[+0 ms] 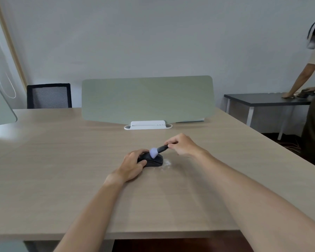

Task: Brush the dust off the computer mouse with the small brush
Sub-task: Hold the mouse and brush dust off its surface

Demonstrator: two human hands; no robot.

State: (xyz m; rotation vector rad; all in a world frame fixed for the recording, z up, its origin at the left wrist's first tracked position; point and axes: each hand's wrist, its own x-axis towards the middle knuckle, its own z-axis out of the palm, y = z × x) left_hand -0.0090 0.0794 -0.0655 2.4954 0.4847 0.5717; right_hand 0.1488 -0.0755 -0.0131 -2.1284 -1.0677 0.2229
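- Brush (157,150) head sits on the mouse (151,160), right hand (182,144) pinching the black handle.
- Left hand (133,165) grips the mouse at its 9 o'clock side, pinning it to the desk (62,160).
- Best played with light, short strokes toward 3 o'clock, where white dust (166,163) already lies, and a firm left hold so nothing skids.
- Mouse lies mid-desk, at 7 o'clock from the right hand, just beside it.
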